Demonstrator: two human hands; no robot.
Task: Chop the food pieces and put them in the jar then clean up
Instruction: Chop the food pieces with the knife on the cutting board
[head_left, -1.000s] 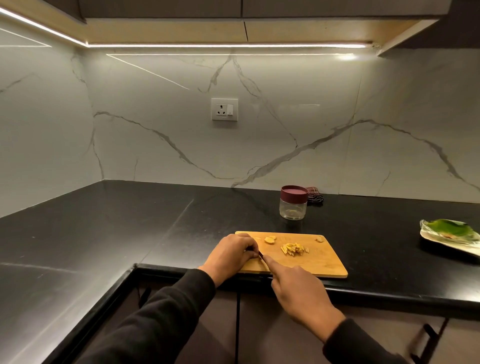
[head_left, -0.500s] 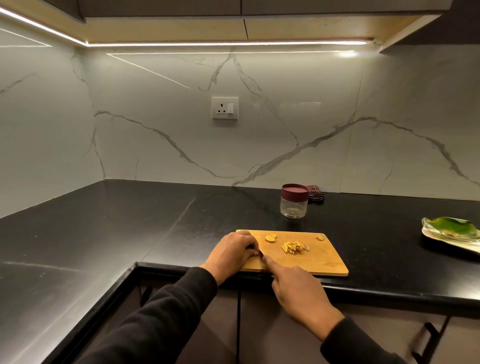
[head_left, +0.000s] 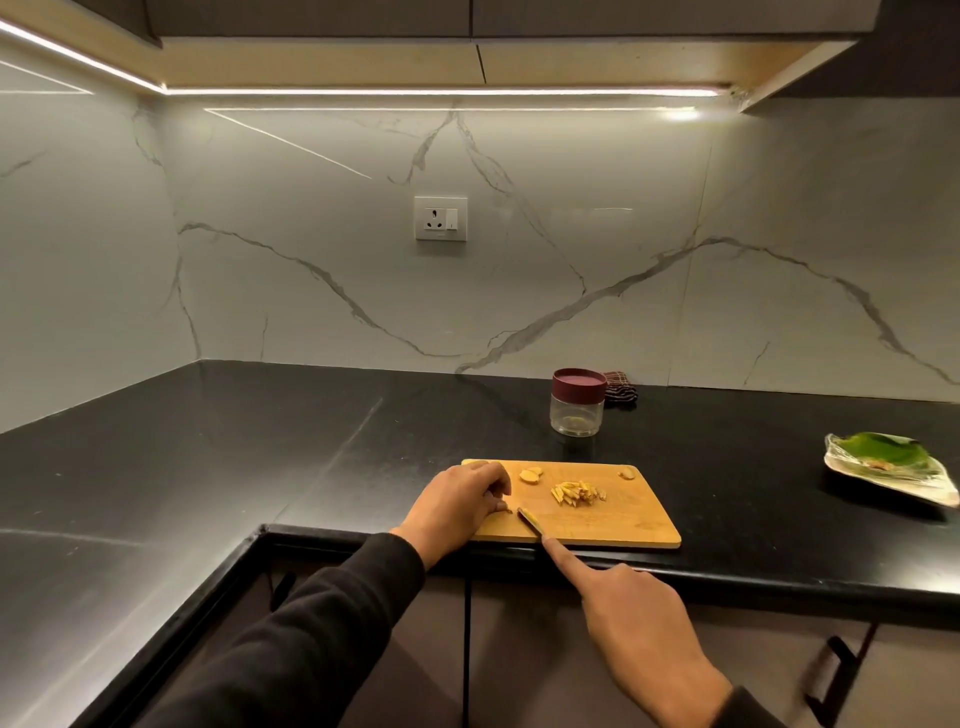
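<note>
A wooden cutting board (head_left: 623, 525) lies at the counter's front edge. On it sit a small pile of chopped yellow strips (head_left: 577, 492), an uncut piece (head_left: 531, 474) and another bit (head_left: 627, 473) at the far right. My left hand (head_left: 457, 506) rests curled on the board's left end, fingertips pinching a small piece. My right hand (head_left: 634, 618) grips a knife (head_left: 530, 520), index finger stretched along its spine, the blade just right of my left fingers. A clear jar (head_left: 577, 410) with a maroon lid stands closed behind the board.
A dark checked cloth (head_left: 619, 385) lies behind the jar by the marble wall. A plate with a green leaf (head_left: 891, 467) sits at the right. The black counter (head_left: 234, 457) wraps round to the left. A socket (head_left: 440, 218) is on the wall.
The knife blade has come away to the right of my left fingers and now shows on the board. The view has shifted slightly.
</note>
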